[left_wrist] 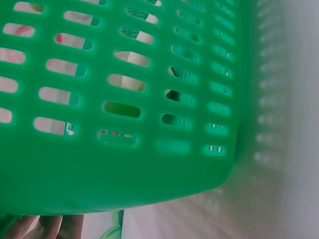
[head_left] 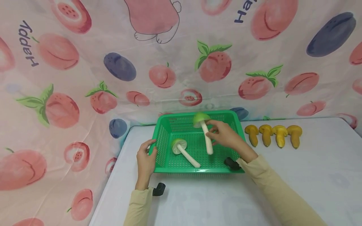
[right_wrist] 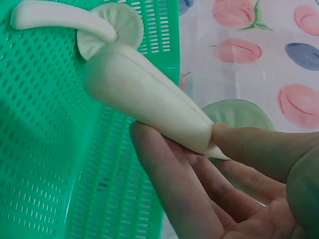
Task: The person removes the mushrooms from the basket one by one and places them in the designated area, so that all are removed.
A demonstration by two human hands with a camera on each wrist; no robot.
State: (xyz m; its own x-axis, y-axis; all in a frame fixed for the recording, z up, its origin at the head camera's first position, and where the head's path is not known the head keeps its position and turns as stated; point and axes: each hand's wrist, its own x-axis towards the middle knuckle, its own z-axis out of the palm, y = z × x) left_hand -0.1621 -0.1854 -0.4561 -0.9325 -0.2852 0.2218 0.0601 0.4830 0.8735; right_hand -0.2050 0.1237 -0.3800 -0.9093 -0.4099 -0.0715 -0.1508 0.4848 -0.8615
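A green plastic basket (head_left: 196, 170) with slotted sides stands on the table. My left hand (head_left: 145, 161) holds its left rim; in the left wrist view the basket wall (left_wrist: 99, 169) fills most of the picture and only a few fingers (left_wrist: 45, 228) show. Over the basket, my right hand (head_left: 223, 135) pinches the white stem of a toy mushroom (head_left: 207, 138) with a green cap, thumb on one side and fingers on the other, as the right wrist view shows of the stem (right_wrist: 149, 99). Inside the basket lies a second green-capped mushroom (head_left: 188, 155), stem toward the front.
Several yellow-brown toy mushrooms (head_left: 266, 135) lie in a row to the right of the basket. A white cloth covers the table (head_left: 212, 201). Behind and at the left hangs a fruit-printed curtain (head_left: 175, 50). A black wrist mount (head_left: 159, 189) sits at each cuff.
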